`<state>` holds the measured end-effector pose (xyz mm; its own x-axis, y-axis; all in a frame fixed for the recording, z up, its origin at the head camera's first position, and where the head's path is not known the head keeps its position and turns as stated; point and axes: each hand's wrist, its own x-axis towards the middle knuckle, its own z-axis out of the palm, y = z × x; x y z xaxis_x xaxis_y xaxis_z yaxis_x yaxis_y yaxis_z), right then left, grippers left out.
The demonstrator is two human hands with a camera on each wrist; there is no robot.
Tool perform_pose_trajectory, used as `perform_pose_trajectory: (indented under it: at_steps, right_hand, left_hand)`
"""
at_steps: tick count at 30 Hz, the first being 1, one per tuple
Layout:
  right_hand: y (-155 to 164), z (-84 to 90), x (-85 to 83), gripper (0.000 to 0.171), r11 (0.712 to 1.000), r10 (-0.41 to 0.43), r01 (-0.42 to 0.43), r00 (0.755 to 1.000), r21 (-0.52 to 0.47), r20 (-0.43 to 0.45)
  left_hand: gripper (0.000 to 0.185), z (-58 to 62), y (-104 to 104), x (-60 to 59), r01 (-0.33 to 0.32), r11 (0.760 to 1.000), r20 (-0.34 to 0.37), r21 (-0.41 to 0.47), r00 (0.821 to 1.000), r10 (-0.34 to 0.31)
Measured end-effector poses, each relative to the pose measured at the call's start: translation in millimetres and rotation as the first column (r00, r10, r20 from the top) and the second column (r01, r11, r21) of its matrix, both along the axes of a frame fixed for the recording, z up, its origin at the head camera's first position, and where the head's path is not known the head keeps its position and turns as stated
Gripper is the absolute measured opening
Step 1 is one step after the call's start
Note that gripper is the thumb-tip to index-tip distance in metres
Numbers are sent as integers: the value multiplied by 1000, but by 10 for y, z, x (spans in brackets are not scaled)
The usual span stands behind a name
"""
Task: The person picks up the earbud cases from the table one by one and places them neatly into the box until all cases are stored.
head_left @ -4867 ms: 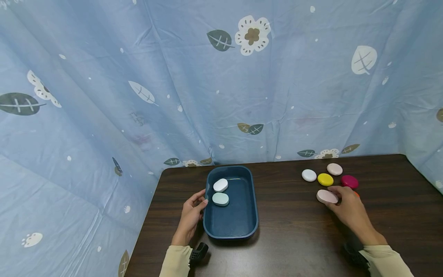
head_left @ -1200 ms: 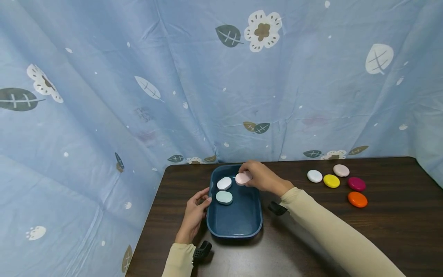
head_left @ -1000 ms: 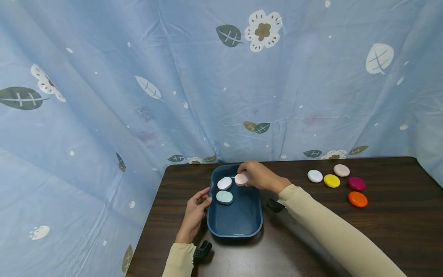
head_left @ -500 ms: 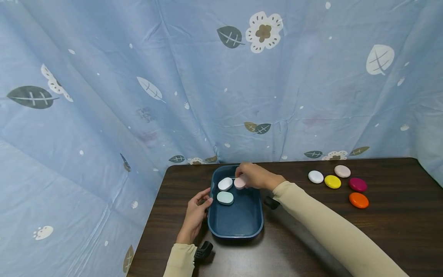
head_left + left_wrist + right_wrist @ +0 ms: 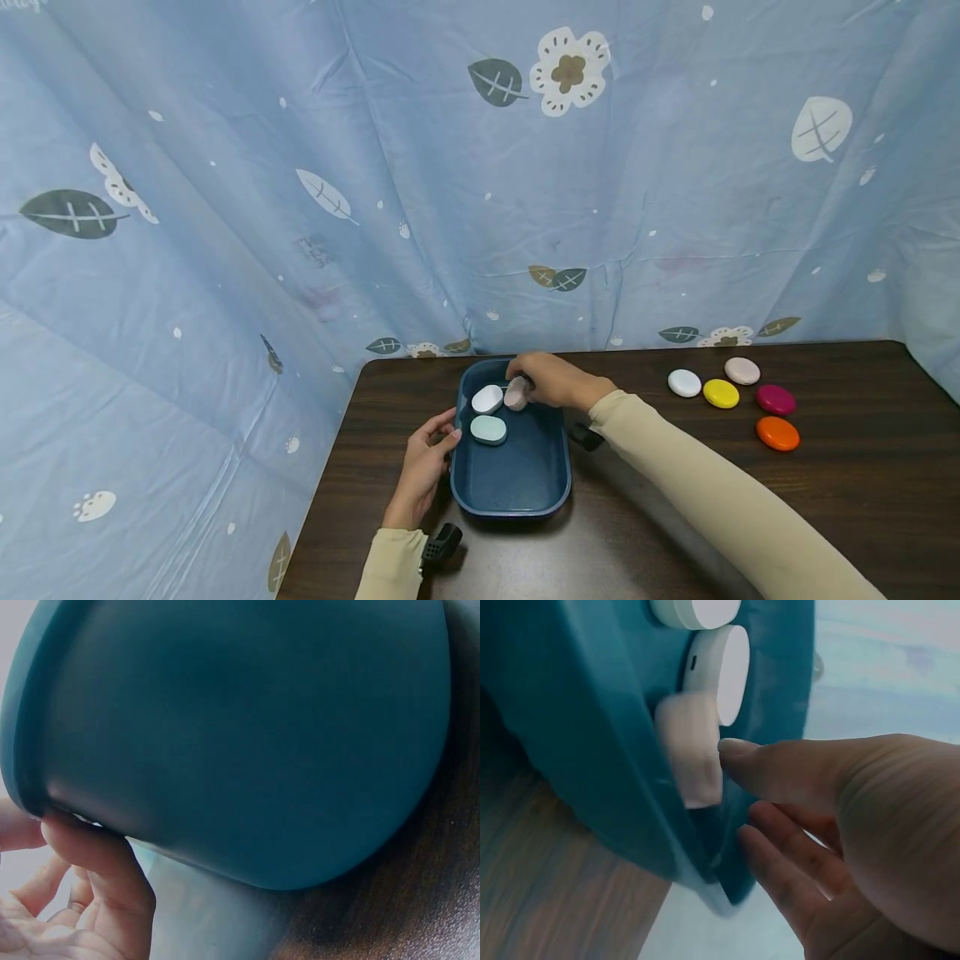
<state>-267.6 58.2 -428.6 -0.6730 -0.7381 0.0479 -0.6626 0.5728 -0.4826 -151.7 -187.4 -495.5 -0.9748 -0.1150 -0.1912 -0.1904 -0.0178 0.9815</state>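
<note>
With our left hand (image 5: pixel 420 471) we pinch the rim of the tray (image 5: pixel 510 492), which sits on the tabletop (image 5: pixel 622 533). Our right hand (image 5: pixel 551 379) is at the tray's far end, thumb and fingers parted; we cannot tell whether the thumb touches the pink block (image 5: pixel 516 394), blurred inside the tray. Just beside it is the white block (image 5: pixel 487 399), with the green block (image 5: pixel 488 430) nearer us. Well apart, right, we see a yellow disc (image 5: pixel 721 394) and an orange disc (image 5: pixel 777 434).

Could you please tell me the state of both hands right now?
Left hand: holding the dark blue tray by its rim.
Right hand: open, at the pale pink piece inside the tray.
</note>
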Motion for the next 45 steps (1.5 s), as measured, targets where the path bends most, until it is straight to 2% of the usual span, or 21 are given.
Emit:
perform_pose_trajectory:
  at_steps: [4, 9, 15, 20, 25, 34, 40, 45]
  right_hand:
    - [138, 7, 30, 36, 996, -20, 19, 1000, -85, -7]
    - [361, 19, 109, 39, 982, -101, 96, 995, -161, -25]
    - [696, -85, 211, 40, 944, -201, 186, 979, -271, -29]
    - [980, -174, 328, 41, 921, -278, 247, 959, -301, -61]
    - [1228, -271, 439, 41, 897, -360, 321, 929, -305, -83]
    - [1571, -436, 611, 43, 850, -480, 449, 876, -275, -53]
    - [1750, -541, 668, 43, 802, -553, 514, 832, -305, -50]
    - [1909, -629, 665, 46, 750, -622, 551, 776, -366, -106]
  left_hand:
    - [45, 1, 8, -3, 1, 1000, 2, 4, 1000, -1]
    - [44, 4, 13, -12, 0, 1000, 4, 0, 1000, 0]
    - [44, 10, 12, -17, -5, 1000, 8, -7, 1000, 5]
    - [44, 13, 5, -16, -6, 1000, 9, 1, 1000, 6]
    - [45, 10, -5, -16, -4, 1000, 11, 7, 1000, 4]
    - [45, -1, -4, -5, 1, 1000, 2, 1, 1000, -1]
    - [46, 1, 3, 10, 5, 1000, -4, -1, 1000, -5]
    - [46, 0, 13, 13, 6, 1000, -2, -5, 1000, -6]
